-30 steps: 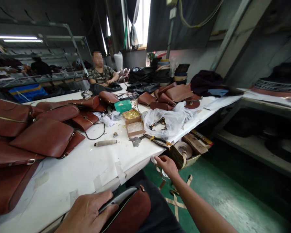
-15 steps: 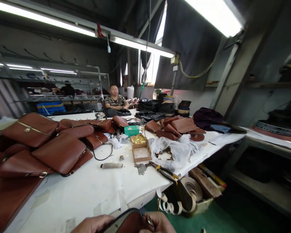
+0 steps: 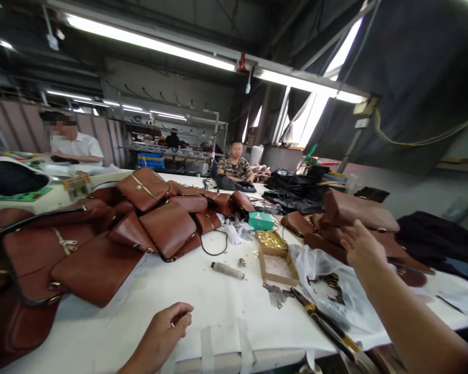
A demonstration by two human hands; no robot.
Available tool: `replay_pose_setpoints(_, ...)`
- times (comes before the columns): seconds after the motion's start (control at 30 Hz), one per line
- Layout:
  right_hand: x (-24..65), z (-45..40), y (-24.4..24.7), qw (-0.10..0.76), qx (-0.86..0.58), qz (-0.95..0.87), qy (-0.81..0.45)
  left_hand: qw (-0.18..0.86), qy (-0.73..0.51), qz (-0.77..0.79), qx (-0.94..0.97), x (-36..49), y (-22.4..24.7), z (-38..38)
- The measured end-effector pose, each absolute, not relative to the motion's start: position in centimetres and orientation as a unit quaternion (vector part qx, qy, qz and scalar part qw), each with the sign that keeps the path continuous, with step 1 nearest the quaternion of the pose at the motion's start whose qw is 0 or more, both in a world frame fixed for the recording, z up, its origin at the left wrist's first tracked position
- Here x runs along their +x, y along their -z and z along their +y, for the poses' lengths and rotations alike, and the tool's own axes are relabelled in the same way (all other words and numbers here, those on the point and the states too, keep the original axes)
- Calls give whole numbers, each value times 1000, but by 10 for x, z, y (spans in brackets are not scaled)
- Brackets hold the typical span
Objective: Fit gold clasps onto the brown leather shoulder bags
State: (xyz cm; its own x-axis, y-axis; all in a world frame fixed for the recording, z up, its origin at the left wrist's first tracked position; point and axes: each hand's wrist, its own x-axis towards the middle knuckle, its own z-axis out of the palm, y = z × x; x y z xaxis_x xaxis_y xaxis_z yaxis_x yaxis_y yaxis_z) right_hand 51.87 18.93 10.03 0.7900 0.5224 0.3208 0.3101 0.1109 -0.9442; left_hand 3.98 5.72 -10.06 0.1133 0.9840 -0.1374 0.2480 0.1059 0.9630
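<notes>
- Brown leather bag (image 3: 359,205): lies on top of the pile of bags (image 3: 323,246) at right, just beyond the right hand (image 3: 363,249); outline slightly blurred.
- Right hand: fingers extended, grip released; contact with the bag cannot be determined.
- Left hand (image 3: 164,330): fingers loosely curled, nothing grasped, above the near part of the table (image 3: 214,301).
- Table: white covering, lightly marked; tape strips (image 3: 245,340) at the near edge.
- Table centre: pliers (image 3: 310,309), metal plates (image 3: 276,295), clear plastic bag (image 3: 354,296) with dark fittings, carton (image 3: 280,279) with whitish contents, gold-coloured pieces (image 3: 271,240), green box (image 3: 262,221).
- Table left: large heap of brown bags (image 3: 167,228).
- Far end: black stacks (image 3: 292,182); a person in camouflage (image 3: 234,167), seated.
- Far left: a person in a white shirt (image 3: 83,148).
- Overhead: tube lights (image 3: 152,41) lit.
- Right background: bright window (image 3: 308,122), dark curtain (image 3: 421,88).
</notes>
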Motion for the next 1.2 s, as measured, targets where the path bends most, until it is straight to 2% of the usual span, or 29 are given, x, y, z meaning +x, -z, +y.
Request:
replay_pose_setpoints(0.1,446,211,-60,610,-643,-403,-229,476,-395,576,534,28,114,63)
replay_pose_setpoints(0.17,380,217,-26,523,-610,-497,-327,466,-416,583,519,21,126,66)
replay_pose_setpoints(0.23,306,221,2,426,-560,-605,-372,440,-426,587,530,17,135,67)
replay_pose_setpoints(0.33,189,229,22,353,-436,-746,-358,387,-422,605,553,18,141,68)
replay_pose_setpoints(0.43,86,237,29,346,-351,-839,-232,372,-419,625,544,26,141,69)
replay_pose_setpoints(0.53,21,245,35,336,-339,-869,-129,319,-457,627,545,26,141,65)
replay_pose_setpoints(0.6,4,247,43,361,-337,-862,-112,196,-526,591,579,7,138,55)
replay_pose_setpoints(0.67,4,244,53,415,-310,-848,-115,9,-569,560,602,-35,129,32)
replay_pose_setpoints(0.73,16,234,67,469,-277,-829,-128,-160,-498,643,559,-98,117,-4)
replay_pose_setpoints(0.8,33,214,84,490,-277,-812,-155,-256,-350,749,501,-168,107,-47)
replay_pose_setpoints(0.9,58,173,111,470,-330,-791,-211,-264,-149,810,502,-261,106,-100)
replay_pose_setpoints(1.0,75,134,135,429,-392,-764,-281,-244,-44,815,524,-316,115,-123)
replay_pose_setpoints(1.1,88,112,148,383,-425,-745,-344,-234,-18,826,513,-338,118,-120)
replay_pose_setpoints(1.2,99,106,151,356,-454,-721,-383,-220,-52,837,498,-350,106,-115)
